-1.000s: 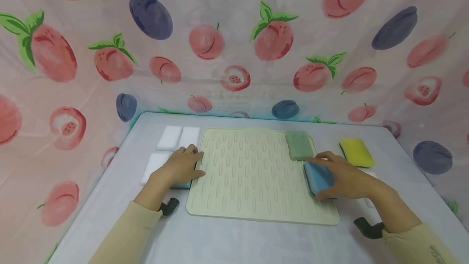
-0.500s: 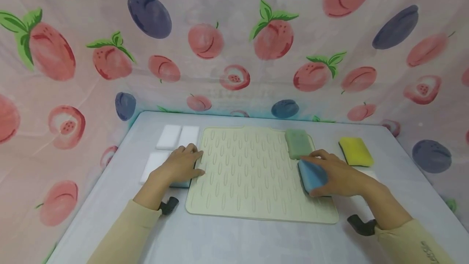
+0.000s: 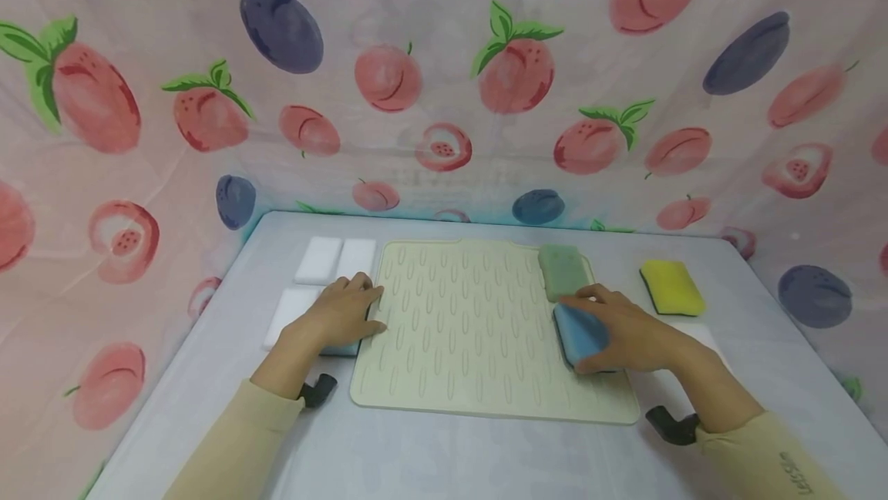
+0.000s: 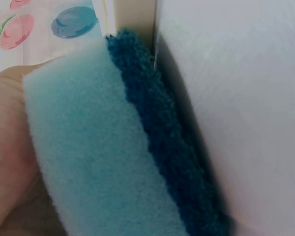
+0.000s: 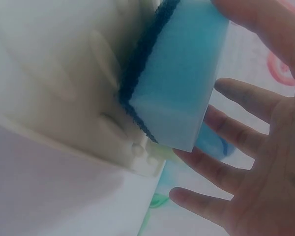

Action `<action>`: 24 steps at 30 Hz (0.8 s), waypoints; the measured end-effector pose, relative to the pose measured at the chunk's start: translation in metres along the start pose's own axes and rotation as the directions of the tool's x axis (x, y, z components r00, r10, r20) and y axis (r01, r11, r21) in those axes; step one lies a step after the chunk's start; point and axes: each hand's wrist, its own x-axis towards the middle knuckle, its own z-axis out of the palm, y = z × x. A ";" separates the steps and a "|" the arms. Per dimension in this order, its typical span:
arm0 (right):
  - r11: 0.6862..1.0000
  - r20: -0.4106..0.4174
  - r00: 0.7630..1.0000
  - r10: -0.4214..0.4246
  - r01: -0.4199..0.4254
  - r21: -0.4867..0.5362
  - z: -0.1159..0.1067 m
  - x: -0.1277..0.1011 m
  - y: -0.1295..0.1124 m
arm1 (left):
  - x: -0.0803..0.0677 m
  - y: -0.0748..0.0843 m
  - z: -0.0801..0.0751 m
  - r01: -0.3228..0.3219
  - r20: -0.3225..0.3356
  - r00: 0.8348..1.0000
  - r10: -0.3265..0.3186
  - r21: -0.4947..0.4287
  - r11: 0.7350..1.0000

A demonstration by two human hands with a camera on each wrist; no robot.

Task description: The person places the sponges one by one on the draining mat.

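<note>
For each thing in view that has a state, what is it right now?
Right hand: fingers spread over a blue sponge, on the mat.
Left hand: on another blue sponge, beside the mat.
Green sponge: flat on the mat, untouched.
Yellow sponge: flat on the table.
White sponges: flat, untouched.

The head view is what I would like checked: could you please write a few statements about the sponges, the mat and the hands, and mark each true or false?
1. The right hand rests on a blue sponge lying on the ribbed mat. True.
2. The yellow sponge lies on the mat. False: it lies on the table, right of the mat.
3. A green sponge lies on the mat's far right corner. True.
4. The left hand holds the yellow sponge. False: it covers a second blue sponge at the mat's left edge.
5. White sponge blocks lie left of the mat. True.
</note>
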 end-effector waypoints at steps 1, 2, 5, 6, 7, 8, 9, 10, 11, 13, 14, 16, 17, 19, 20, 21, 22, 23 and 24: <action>1.000 0.002 1.000 0.003 -0.003 -0.002 0.000 0.001 -0.001 | 0.000 0.000 0.000 0.000 0.000 1.000 0.000 0.001 1.000; 1.000 0.003 1.000 0.005 -0.005 -0.004 0.001 0.001 -0.001 | 0.000 0.000 0.000 0.000 0.001 1.000 0.000 0.000 1.000; 1.000 0.004 1.000 0.003 -0.003 0.001 0.002 0.002 -0.003 | 0.000 -0.001 0.000 -0.001 0.001 1.000 0.001 0.003 1.000; 1.000 0.002 1.000 -0.001 0.001 0.005 0.002 0.002 -0.003 | 0.000 -0.001 0.000 -0.001 0.000 1.000 0.001 0.005 1.000; 1.000 0.001 1.000 -0.006 0.006 0.009 0.003 0.002 -0.003 | 0.000 -0.001 0.000 -0.002 0.000 1.000 0.002 0.008 1.000; 1.000 -0.001 1.000 -0.012 0.012 0.012 0.003 0.002 -0.003 | 0.000 -0.001 0.000 -0.002 0.000 1.000 0.002 0.007 1.000; 1.000 -0.004 1.000 -0.020 0.020 0.016 0.004 0.002 -0.003 | 0.000 -0.002 0.001 -0.002 0.000 1.000 0.002 0.009 1.000; 0.999 -0.007 1.000 -0.027 0.027 0.019 0.004 0.002 -0.002 | 0.000 -0.002 0.001 -0.002 0.000 1.000 0.002 0.009 1.000; 0.999 -0.008 0.999 -0.032 0.032 0.021 0.005 0.002 -0.002 | -0.001 -0.002 0.001 -0.002 0.000 1.000 0.002 0.009 1.000; 0.999 -0.008 0.999 -0.033 0.033 0.021 0.007 0.002 -0.001 | -0.001 -0.003 0.002 -0.004 0.000 1.000 0.004 0.006 1.000; 0.999 -0.008 0.999 -0.034 0.034 0.021 0.007 0.002 -0.001 | -0.001 -0.003 0.002 -0.004 -0.001 1.000 0.004 0.004 1.000; 0.999 -0.007 0.999 -0.032 0.032 0.020 0.009 0.002 0.000 | -0.001 -0.003 0.003 -0.006 -0.001 1.000 0.006 0.002 1.000; 0.999 -0.007 0.999 -0.031 0.031 0.019 0.009 0.002 0.000 | -0.001 -0.002 0.003 -0.008 -0.002 1.000 0.008 0.001 1.000; 0.999 -0.008 1.000 -0.028 0.029 0.020 0.010 0.001 0.000 | -0.002 -0.002 0.003 -0.009 -0.004 1.000 0.009 0.000 1.000; 0.999 -0.007 1.000 -0.025 0.025 0.020 0.011 0.001 0.000 | -0.002 -0.002 0.003 -0.009 -0.005 1.000 0.009 0.000 1.000; 1.000 -0.006 1.000 -0.020 0.020 0.021 0.011 0.001 -0.001 | -0.002 -0.002 0.003 -0.009 -0.006 1.000 0.009 -0.001 1.000; 1.000 -0.005 1.000 -0.014 0.014 0.019 0.011 0.001 -0.001 | -0.002 -0.002 0.002 -0.010 -0.006 1.000 0.010 -0.002 1.000; 1.000 -0.003 1.000 -0.007 0.007 0.017 0.012 0.001 -0.001 | -0.002 -0.002 0.002 -0.010 -0.005 1.000 0.010 -0.004 1.000; 1.000 -0.001 1.000 0.000 0.000 0.013 0.012 0.001 -0.002 | -0.003 -0.002 0.002 -0.012 -0.006 1.000 0.012 -0.005 1.000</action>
